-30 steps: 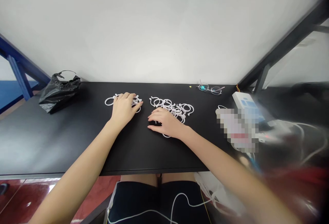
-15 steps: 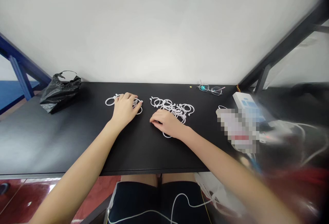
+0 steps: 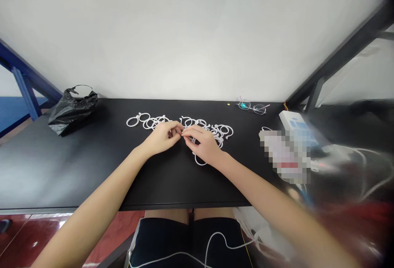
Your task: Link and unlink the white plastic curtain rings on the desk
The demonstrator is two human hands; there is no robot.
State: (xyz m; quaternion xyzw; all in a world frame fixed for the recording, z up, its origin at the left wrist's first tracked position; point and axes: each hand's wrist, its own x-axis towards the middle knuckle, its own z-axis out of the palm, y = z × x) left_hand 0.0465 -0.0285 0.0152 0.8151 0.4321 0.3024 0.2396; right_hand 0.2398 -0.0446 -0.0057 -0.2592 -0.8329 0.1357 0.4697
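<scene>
My left hand and my right hand meet at the fingertips over the black table, each closed in a pinch. Whatever lies between their fingers is too small or hidden to make out. Behind and left of my left hand lies a group of white plastic rings with small knobs. A denser pile of the same white rings spreads behind and beside my right hand, which covers part of it. One single ring shows just below my right hand.
A black plastic bag stands at the table's left end. Eyeglasses lie at the back right, near a white and blue box. A blurred-out item, cables and clear plastic sit on the right. The wall borders the table's back.
My left hand has moved right and nearer, off the left group of rings, to meet my right hand. My right hand has risen slightly, its fingers now pinched.
</scene>
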